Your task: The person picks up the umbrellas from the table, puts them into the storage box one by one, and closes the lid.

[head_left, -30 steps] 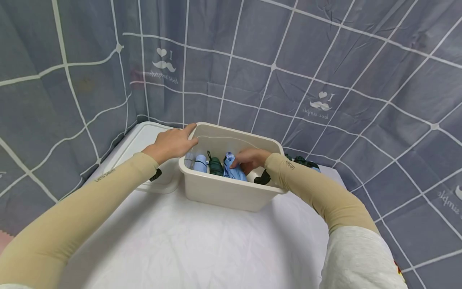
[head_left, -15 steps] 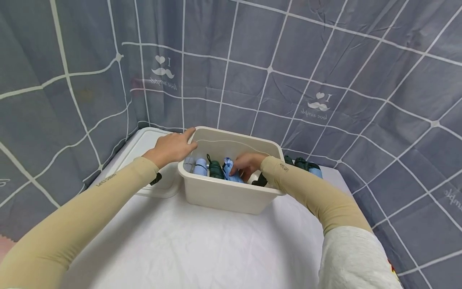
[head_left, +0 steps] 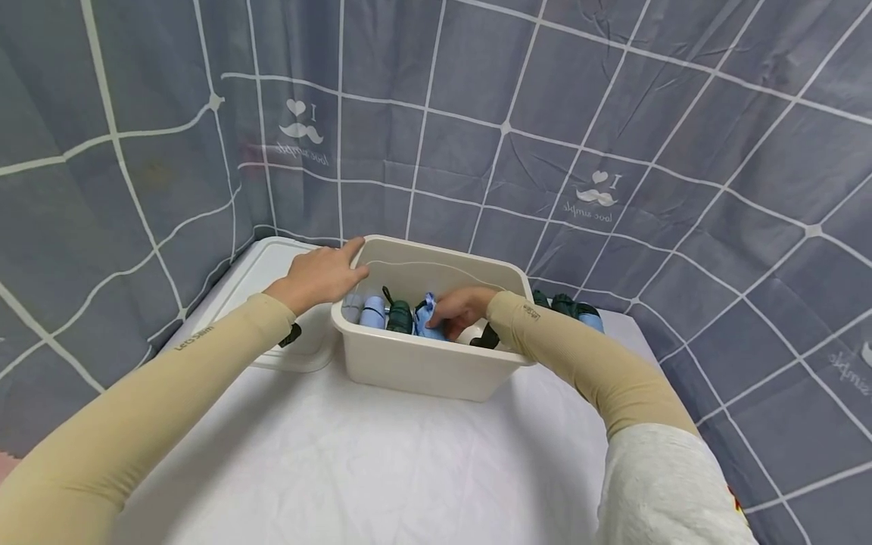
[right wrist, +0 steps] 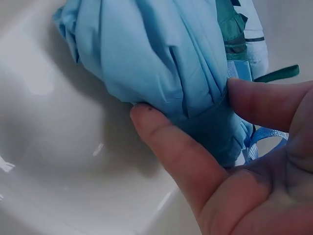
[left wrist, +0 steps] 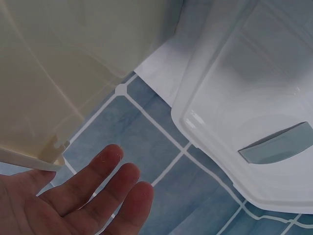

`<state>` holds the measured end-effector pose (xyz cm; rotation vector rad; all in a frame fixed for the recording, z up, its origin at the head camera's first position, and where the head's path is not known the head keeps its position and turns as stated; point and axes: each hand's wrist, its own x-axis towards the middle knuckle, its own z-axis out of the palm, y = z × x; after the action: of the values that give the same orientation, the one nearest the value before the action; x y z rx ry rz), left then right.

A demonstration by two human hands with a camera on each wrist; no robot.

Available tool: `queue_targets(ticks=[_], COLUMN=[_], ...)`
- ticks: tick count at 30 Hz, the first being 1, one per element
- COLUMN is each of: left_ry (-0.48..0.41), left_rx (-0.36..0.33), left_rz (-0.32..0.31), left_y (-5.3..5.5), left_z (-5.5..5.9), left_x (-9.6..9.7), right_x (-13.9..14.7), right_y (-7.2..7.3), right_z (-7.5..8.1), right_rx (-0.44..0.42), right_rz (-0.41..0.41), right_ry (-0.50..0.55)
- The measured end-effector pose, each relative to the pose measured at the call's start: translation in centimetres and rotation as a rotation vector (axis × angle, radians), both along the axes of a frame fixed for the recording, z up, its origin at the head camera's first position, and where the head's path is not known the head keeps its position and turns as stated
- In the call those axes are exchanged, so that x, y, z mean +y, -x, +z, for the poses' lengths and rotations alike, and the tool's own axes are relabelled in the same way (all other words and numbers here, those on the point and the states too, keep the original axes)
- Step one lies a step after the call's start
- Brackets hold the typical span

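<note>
In the head view my right hand point(head_left: 463, 306) reaches down into a cream plastic bin point(head_left: 415, 367). Its thumb and index finger pinch a light blue folded umbrella point(right wrist: 151, 54), the cloth gathered in loose pleats and a blue wrist strap point(right wrist: 264, 137) near the palm. Left of it in the bin sit a dark green folded umbrella point(head_left: 400, 317) and a pale blue one point(head_left: 372, 312) with a dark band. My left hand point(head_left: 320, 276) rests on the bin's left rim, thumb over the edge, the other fingers point(left wrist: 110, 155) extended along the outside.
A white lid point(head_left: 252, 280) lies left of the bin, partly under my left forearm. Several more folded umbrellas, dark green point(head_left: 562, 303) and blue point(head_left: 591, 319), lie behind the bin's right end. A grey grid-patterned curtain point(head_left: 463, 151) closes off the back of the white-covered table point(head_left: 368, 462).
Within the bin, my right hand has shifted slightly left, bringing the light blue umbrella closer to the green one. My left hand has stayed on the rim. The head view moved a little.
</note>
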<state>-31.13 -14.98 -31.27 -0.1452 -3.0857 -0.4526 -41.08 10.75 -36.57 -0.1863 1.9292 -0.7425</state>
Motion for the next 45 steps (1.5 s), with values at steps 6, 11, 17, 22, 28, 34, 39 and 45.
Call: queue_targets(ticks=[6,11,17,22,28,34,39,45], left_ry=[0.004,0.011,0.016,0.022,0.022,0.025,0.026,0.001], left_rx=[0.005,-0.004,-0.025,-0.019,-0.018,-0.017,-0.015,-0.013], left_rz=[-0.005,-0.008,-0.005,-0.004,-0.002,0.001,-0.005,-0.009], left_y=[0.0,0.0,0.0,-0.1,-0.2,-0.3,-0.3,-0.3], left_z=[0.2,0.3,0.3,0.3,0.4,0.5,0.4,0.4], left_x=[0.0,0.1,0.2,0.4,0.3,0.2,0.3,0.2], right_x=[-0.5,-0.6,-0.3,0.1,0.4,1.1,2.0,3.0], right_y=[-0.1,-0.2,0.0,0.1,0.0,0.0,-0.1,-0.7], right_z=[0.1,0.2,0.3,0.4,1.1,2.0,3.1,4.7], right_rx=[-0.014,-0.010,-0.013,-0.004,0.054,0.106,0.151,0.174], right_rz=[-0.016,-0.020,0.015,0.065,0.115,0.124,0.122,0.120], right_ry=[0.013,0.018,-0.027,-0.070,-0.120,-0.133,-0.120,-0.065])
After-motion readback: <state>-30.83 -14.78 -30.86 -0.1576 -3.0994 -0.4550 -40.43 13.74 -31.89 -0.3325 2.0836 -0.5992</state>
